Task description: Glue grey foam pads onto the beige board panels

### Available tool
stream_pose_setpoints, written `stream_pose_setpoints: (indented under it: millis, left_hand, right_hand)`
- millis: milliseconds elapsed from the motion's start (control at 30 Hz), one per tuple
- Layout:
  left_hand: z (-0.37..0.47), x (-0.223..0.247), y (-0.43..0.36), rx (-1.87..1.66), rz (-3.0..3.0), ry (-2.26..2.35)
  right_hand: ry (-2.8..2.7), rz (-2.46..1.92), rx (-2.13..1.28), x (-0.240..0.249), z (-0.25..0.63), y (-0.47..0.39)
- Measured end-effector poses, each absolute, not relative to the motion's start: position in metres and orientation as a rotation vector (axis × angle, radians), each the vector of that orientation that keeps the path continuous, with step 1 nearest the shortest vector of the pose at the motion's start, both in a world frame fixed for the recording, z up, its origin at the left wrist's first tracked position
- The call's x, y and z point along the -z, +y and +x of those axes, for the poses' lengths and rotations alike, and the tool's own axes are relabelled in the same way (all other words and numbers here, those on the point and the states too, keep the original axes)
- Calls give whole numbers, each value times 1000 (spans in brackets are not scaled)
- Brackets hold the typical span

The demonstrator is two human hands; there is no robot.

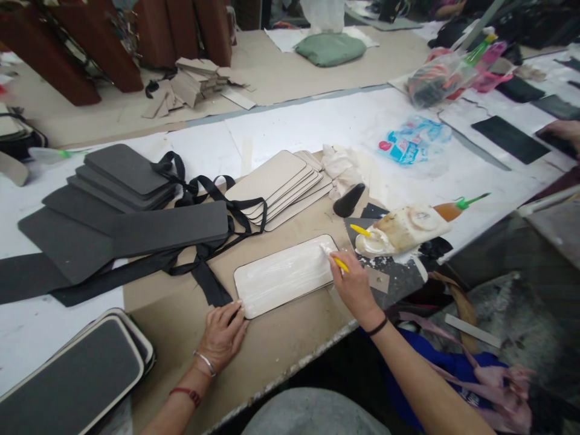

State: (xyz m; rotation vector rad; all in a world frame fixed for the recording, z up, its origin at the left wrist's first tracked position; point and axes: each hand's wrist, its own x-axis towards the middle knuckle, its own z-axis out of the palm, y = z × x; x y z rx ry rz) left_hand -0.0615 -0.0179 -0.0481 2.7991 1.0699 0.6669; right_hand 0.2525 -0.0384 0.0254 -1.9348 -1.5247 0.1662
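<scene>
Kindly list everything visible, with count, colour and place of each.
Coated panel: one, white, centre
Paste container: one, cream, right of panel
Yellow tool: one, yellow, panel's right end
Second tool: one, yellow, in container
Beige panels: several, beige, behind coated panel
Dark panels: several, dark grey, left
Straps: several, black, among dark panels
Cone: one, black, right of beige panels
Bottle: one, orange, right of container
Plastic bag: one, blue-printed, upper right
Pale-edged panels: several, grey, lower left
Board scraps: many, beige, upper left
Bundle: one, green, top centre
Uprights: several, brown, top left
Clutter: uncounted, mixed, far right
Co-worker's hand: one, right edge
Left hand: one, touching panel's left end
Right hand: one, holding yellow tool
</scene>
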Motion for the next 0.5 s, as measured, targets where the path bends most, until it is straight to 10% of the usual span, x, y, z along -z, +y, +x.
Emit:
stream_pose_setpoints:
  millis: [500]
  left_hand:
    - [-60,46,-20,-761,2805,1077]
  right_hand:
    - [-1662,-1781,-327,-35,210,-80]
